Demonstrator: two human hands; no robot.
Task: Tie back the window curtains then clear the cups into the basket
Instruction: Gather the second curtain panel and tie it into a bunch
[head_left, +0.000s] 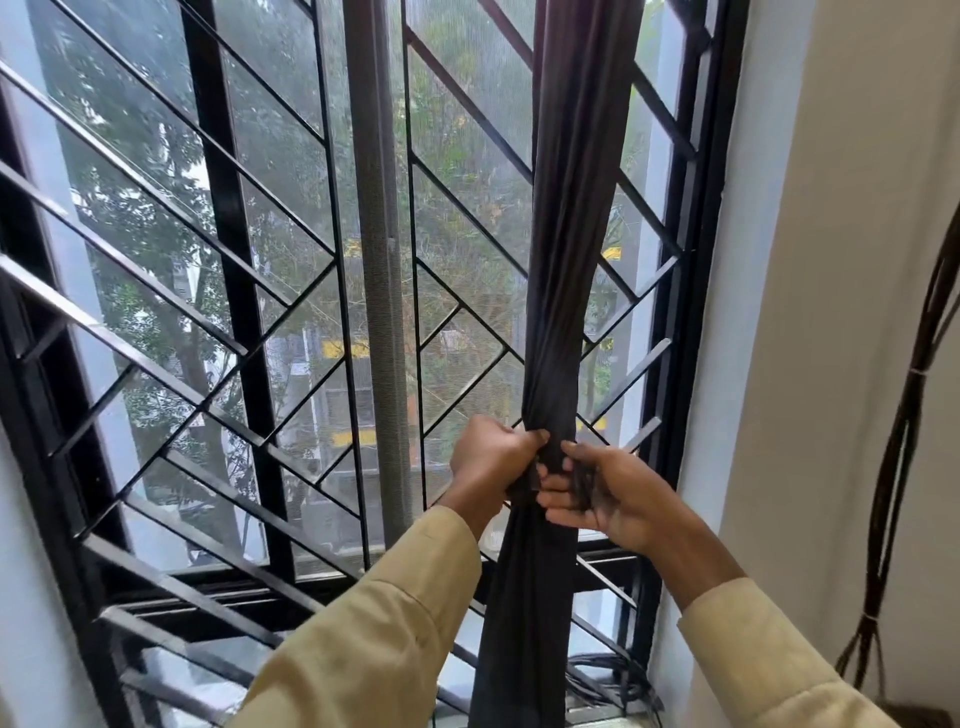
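A: What is filling the view?

B: The window (311, 312) with its black metal grille (228, 291) is taking almost all of it, and the trees outside are showing through the mesh. At the right, a pale wall (831, 260) is standing, with dark cords (904, 415) hanging along it.

A: And where is the curtain hanging?

B: The dark curtain (576, 208) is hanging in front of the right part of the window, gathered into one narrow bundle. Its long axis is running straight up and down, from the top edge to the bottom edge of the view.

A: How are the hands standing to it?

B: They are meeting on the bundle at about the same height, low on the window. The left hand (493, 457) is coming from the left side and closing as a fist around the cloth. The right hand (608, 493) is coming from the right, with its fingers (558, 499) curling around a fold, half closed. Both are touching the cloth, so neither one is nearer.

A: How is the cloth looking there?

B: It is pinching tight and twisting between the hands, then falling looser below. I think a knot or wrap is being made, but I cannot tell if it is finished. Cups and basket are not showing here.
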